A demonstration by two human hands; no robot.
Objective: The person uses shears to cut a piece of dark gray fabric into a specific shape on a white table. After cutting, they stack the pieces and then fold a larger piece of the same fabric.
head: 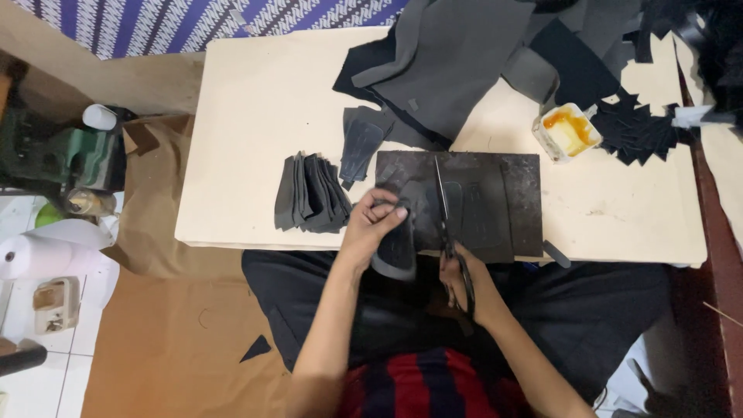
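A pale worktop (263, 116) fills most of the scene, with brown paper (166, 340) spread on the floor to its left. Large grey and black fabric sheets (457, 54) are heaped along its far edge. In front of the person lies a dark cutting board (511, 201), flush with the near edge. Left of it sits a fanned stack of cut grey pieces (309, 193), and past the board's far right corner stands a small tub of orange glue (567, 131) beside a pile of black scraps (642, 131). The left hand (375, 224) pinches a curved grey piece (398, 244), holding it over the board's near edge. The right hand (464, 282) is closed through the handles of long scissors (443, 209), blades pointing away across the board, just beside the piece.
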